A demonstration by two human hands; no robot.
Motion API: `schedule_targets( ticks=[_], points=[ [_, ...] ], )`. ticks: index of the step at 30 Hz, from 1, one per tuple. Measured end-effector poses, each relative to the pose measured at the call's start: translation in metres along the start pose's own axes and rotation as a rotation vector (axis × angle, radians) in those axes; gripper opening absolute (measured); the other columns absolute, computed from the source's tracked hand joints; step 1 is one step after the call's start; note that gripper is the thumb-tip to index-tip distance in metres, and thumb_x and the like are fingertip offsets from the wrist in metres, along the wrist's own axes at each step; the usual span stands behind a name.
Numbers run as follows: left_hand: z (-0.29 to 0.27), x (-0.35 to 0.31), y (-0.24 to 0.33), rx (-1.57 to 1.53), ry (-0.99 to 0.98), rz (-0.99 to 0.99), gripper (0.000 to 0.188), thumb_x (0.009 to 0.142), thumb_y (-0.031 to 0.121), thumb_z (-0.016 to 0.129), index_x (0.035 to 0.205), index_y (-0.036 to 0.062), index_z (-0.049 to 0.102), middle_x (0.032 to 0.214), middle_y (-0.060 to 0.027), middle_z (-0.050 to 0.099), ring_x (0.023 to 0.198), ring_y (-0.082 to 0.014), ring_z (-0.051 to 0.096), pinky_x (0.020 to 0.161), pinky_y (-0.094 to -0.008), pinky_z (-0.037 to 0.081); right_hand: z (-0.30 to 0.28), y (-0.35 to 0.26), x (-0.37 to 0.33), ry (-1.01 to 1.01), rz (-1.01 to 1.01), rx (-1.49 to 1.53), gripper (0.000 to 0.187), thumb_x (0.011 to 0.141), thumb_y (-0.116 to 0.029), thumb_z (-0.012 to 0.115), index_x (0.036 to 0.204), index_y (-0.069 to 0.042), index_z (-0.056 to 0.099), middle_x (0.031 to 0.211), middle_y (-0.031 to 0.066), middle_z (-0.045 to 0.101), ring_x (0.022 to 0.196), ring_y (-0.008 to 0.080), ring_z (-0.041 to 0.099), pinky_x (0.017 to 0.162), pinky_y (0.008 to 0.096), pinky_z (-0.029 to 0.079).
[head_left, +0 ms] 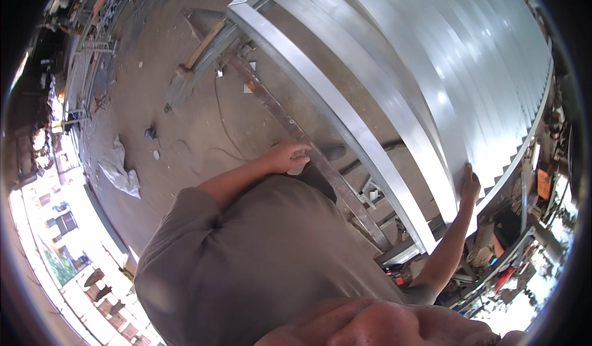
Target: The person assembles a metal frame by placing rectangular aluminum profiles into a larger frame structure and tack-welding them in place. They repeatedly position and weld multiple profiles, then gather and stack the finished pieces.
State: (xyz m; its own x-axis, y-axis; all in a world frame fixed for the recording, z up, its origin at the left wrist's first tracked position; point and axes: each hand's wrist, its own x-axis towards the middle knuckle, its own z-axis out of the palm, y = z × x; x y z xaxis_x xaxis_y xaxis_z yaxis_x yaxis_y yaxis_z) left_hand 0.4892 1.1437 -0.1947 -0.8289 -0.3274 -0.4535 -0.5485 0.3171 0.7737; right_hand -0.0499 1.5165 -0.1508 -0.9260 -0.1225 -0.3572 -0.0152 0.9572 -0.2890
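Note:
My left hand (288,157) is held in front of my body beside a rusty brown steel bar (271,104). Its fingers are loosely bent and a little apart, with nothing seen in them; whether they touch the bar I cannot tell. Out to the right, my right hand (470,185) grips the edge of a shiny metal slat (425,121), part of its fingers hidden. This slat lies at a slight angle among several long silvery slats (468,62) set side by side in a large metal frame (345,133). Wider gaps show near the frame's left side.
A clamp-like tool with a wooden piece (196,53) sticks out near the frame's far left corner. A cable (221,108) and a whitish plastic sheet (120,168) lie on the floor at left. Tools and scrap crowd a rack (502,256) at lower right.

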Motion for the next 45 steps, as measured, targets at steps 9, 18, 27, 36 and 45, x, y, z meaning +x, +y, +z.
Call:
schedule_targets(
  ticks=[9,18,27,36,45],
  points=[
    [-0.043,-0.116,-0.131,-0.197,0.128,-0.041,0.053,0.095,0.046,0.07,0.13,0.007,0.067,0.117,-0.0187,0.068,0.118,-0.0358,0.063,0.101,-0.0427,0.05,0.105,-0.097,-0.221,-0.293,-0.143,0.136,0.061,0.103,-0.056,0.057,0.117,0.002,0.071,0.102,0.0104,0.069,0.093,0.0208,0.061,0.085,0.0358,0.049],
    [-0.158,-0.297,-0.27,-0.372,0.357,-0.1,0.061,0.088,0.047,0.076,0.133,0.0061,0.065,0.125,-0.0171,0.069,0.107,-0.0305,0.07,0.098,-0.0388,0.053,0.289,-0.361,-0.52,-0.539,-0.24,0.582,0.058,0.109,-0.045,0.051,0.134,0.007,0.062,0.118,0.011,0.069,0.108,0.0196,0.064,0.094,0.0334,0.05],
    [-0.348,-0.383,-0.347,-1.204,0.833,0.324,0.057,0.105,0.024,0.061,0.151,-0.0021,0.042,0.14,-0.0155,0.059,0.131,-0.0292,0.056,0.115,-0.042,0.041,0.368,-0.593,-0.69,-0.257,-0.741,-0.149,0.052,0.093,-0.055,0.068,0.107,-0.005,0.077,0.097,0.0187,0.075,0.098,0.0387,0.071,0.092,0.0458,0.05],
    [-0.566,-0.452,-0.534,-1.818,1.177,0.257,0.037,0.109,0.022,0.05,0.141,0.0029,0.05,0.14,-0.0137,0.058,0.13,-0.0296,0.055,0.115,-0.0475,0.041,0.524,-0.869,-0.808,-0.279,-1.431,-0.075,0.044,0.084,-0.044,0.078,0.109,-0.009,0.073,0.101,0.0117,0.07,0.102,0.0331,0.064,0.096,0.0491,0.043],
    [-0.792,-0.461,-0.627,-1.819,1.308,0.131,0.038,0.107,0.022,0.056,0.14,0.0022,0.051,0.139,-0.012,0.061,0.13,-0.0274,0.057,0.117,-0.0443,0.043,0.538,-1.07,-0.824,-0.819,-1.41,0.112,0.052,0.087,-0.038,0.079,0.131,-0.012,0.067,0.129,0.0143,0.064,0.123,0.0346,0.06,0.106,0.0446,0.048]
  ],
)
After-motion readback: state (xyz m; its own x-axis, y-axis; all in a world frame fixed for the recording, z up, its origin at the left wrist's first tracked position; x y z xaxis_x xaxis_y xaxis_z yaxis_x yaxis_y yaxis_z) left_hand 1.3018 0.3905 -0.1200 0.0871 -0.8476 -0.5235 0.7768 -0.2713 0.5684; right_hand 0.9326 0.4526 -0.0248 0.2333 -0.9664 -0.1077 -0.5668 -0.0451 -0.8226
